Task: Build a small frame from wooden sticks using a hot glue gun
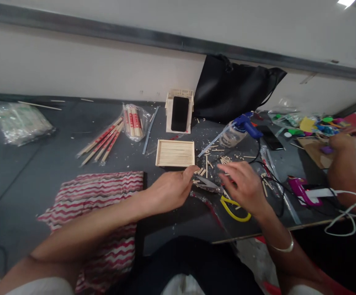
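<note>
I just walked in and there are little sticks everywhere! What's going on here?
A person at a table has both hands over scattered cut sticks. The left hand touches the pieces with its fingertips; the right hand hovers open beside it. A flat stick tray, yellow-handled cutters and a blue glue gun lie nearby. Another person's hands work at the right.

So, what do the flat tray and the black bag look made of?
The flat tray looks like bare pale wood, matt, built of thin parallel sticks. The black bag seems soft leather or imitation: it slumps, with a faint sheen.
</note>
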Demonstrator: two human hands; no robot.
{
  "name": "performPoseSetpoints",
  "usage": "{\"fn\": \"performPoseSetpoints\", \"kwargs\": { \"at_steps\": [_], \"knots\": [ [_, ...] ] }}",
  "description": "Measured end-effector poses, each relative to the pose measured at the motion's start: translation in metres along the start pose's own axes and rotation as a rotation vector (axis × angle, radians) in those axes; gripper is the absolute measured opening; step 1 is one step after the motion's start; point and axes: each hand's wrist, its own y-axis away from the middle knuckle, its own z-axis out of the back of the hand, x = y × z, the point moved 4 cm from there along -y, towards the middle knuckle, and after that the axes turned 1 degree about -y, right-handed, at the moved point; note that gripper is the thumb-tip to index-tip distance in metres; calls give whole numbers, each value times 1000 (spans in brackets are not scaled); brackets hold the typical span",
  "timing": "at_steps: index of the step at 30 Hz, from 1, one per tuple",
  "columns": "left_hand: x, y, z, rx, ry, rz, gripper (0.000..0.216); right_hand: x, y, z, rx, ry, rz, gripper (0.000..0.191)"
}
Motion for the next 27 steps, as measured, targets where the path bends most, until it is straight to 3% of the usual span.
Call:
{"fn": "performPoseSetpoints", "kwargs": {
  "at_steps": [4,8,10,14,18,21,27],
  "knots": [
    [-5,1,-7,14,263,-1,53,47,-16,-7,57,-58,229,20],
    [6,-3,17,63,305,-5,41,49,-29,-15,113,-16,221,25],
    [27,-5,36,132,252,-8,20,38,-34,-19,119,-7,167,24],
    [98,-1,72,209,153,146,18,18,-42,-31,47,-7,94,22],
    [147,4,85,202,153,331,15,19,-44,-50,47,-11,109,22],
    [145,-1,83,129,218,328,18,24,-45,-62,77,-17,103,24],
    [118,-11,66,244,340,235,25,23,-44,-70,54,-16,94,26]
  ]
}}
